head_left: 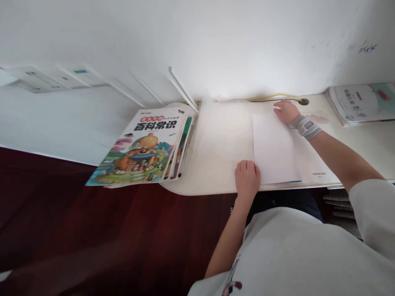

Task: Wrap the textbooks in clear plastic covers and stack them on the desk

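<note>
Left hand (247, 177) and right hand (286, 112), fingers curled (grip, I cannot tell), apparently steadying paper (273, 148) on the bench (216, 144).

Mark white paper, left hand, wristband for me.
White paper (273, 150), head view: middle of its blank face.
Left hand (247, 177), head view: back of the hand.
Wristband (308, 127), head view: middle of its visible outer side.

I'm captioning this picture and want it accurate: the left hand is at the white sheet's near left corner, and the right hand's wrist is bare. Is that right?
Not quite: the wrist of the right hand isn't bare. The head view shows a grey wristband around it. The left hand is at the near left corner of the white sheet.
</note>
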Demonstrator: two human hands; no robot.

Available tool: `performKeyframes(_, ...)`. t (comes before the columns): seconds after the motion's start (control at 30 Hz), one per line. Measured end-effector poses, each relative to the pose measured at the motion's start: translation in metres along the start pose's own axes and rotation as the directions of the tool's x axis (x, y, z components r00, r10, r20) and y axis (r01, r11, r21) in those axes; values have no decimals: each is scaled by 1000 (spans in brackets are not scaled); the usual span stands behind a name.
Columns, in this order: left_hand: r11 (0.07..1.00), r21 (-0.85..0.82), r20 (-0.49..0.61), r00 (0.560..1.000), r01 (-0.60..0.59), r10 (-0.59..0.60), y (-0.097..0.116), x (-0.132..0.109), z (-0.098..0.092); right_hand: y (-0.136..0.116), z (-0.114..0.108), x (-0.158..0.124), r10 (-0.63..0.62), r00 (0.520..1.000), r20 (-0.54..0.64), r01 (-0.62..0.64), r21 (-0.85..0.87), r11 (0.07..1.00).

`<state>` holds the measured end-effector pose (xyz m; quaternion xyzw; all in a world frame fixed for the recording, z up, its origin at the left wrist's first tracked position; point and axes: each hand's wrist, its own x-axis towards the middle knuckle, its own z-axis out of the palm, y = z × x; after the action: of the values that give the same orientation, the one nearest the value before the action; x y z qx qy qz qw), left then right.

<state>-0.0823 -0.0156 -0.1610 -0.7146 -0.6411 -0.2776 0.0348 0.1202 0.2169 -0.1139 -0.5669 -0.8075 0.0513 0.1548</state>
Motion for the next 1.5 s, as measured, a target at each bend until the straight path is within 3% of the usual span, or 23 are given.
performKeyframes(0.07,996,-48,-37,997,-71,69,3,-2,-4,18,0,-2,104,994,-22,-100,145,984)
performKeyframes(0.13,968,-102,-90,971,-230,221,11,-6,-9,29,5,-6,168,985,-39,-150,283,947)
performKeyframes(0.23,864,-114,-113,871,-490,479,32,-12,-16,30,18,-14,269,955,-125,-196,416,888)
performKeyframes(0.3,828,-87,-106,832,-554,545,45,-14,-16,26,25,-19,295,941,-166,-194,452,871)
performKeyframes(0.4,841,-48,-107,840,-539,532,51,-13,-12,22,29,-26,220,962,-164,-131,430,893)
performKeyframes(0.57,866,-41,-69,866,-499,496,36,-19,-6,19,28,-33,24,995,-98,14,366,931)
performKeyframes(0.8,928,-27,-128,922,-370,364,30,-30,-10,18,31,-34,-43,997,-69,66,374,925)
performKeyframes(0.93,913,-25,-132,907,-407,400,35,-32,-10,22,34,-33,-135,991,-27,134,415,900)
performKeyframes(1.3,953,-18,-147,943,-304,298,27,-23,-18,20,35,-35,-105,992,-72,125,402,907)
performKeyframes(1.5,891,-34,-108,888,-452,446,40,-29,-10,18,36,-36,-171,985,-24,168,365,916)
